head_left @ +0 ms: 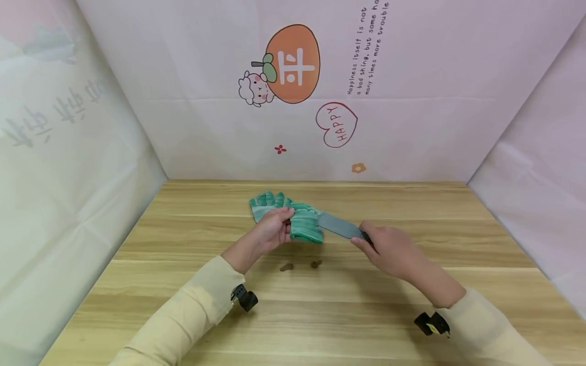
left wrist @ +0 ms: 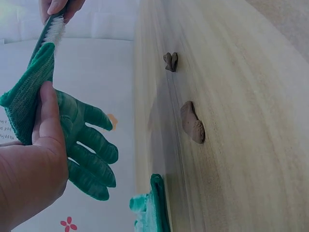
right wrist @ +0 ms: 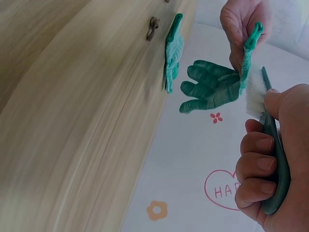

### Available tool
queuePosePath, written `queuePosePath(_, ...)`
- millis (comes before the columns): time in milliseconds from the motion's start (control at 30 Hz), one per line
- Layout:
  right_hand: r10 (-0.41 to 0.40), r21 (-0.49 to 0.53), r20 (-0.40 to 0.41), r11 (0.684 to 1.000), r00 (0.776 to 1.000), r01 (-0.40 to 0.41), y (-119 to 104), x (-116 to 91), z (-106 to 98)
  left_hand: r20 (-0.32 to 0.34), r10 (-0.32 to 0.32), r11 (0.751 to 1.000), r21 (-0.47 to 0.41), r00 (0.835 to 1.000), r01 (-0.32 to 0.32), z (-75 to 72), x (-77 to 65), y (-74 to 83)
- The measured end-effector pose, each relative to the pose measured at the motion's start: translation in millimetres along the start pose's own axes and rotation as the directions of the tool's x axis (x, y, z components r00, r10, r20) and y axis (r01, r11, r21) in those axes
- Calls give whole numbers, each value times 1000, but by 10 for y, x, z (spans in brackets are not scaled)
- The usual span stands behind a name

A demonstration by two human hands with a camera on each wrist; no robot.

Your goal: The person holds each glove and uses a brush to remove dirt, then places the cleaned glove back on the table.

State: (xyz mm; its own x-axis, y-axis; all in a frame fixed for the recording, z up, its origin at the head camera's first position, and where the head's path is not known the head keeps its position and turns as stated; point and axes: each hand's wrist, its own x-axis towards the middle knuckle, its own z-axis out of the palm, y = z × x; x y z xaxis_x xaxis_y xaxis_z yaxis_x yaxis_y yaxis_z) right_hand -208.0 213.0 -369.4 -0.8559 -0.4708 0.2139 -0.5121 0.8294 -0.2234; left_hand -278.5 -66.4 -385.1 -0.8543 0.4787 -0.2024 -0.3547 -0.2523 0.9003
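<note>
My left hand [head_left: 271, 230] pinches the cuff of a green-and-white knit work glove [head_left: 305, 224], held up off the table. In the left wrist view, the coated fingers of this glove [left wrist: 94, 145] hang beneath the cuff. My right hand [head_left: 394, 252] grips the green handle of a brush [head_left: 341, 226]. White bristles [right wrist: 256, 94] face the cuff in the right wrist view, touching it or very close to it. A second green glove [head_left: 266, 204] lies on the table, just beyond the left hand and partly hidden by it.
Two small brown lumps, one on the left [head_left: 287, 267] and one on the right [head_left: 316, 264], lie on the wood-grain table [head_left: 348, 315] below the held glove. White printed sheets [head_left: 206, 101] wall in the back and both sides.
</note>
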Motion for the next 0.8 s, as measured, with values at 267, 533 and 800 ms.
queuePosePath(267, 23, -9, -2, 1000, 1000, -23, 104, -79, -28, -11, -7, 1000, 22, 1000, 7, 36, 56, 12)
queuePosePath(533, 57, 7, 15, 998, 998, -57, 210, -172, -54, -32, -2, 998, 57, 999, 4, 66, 109, 53)
queuePosePath(800, 77, -7, 16, 997, 997, -77, 276, -244, -87, -22, 9, 996, 85, 1000, -7, 92, 185, 117)
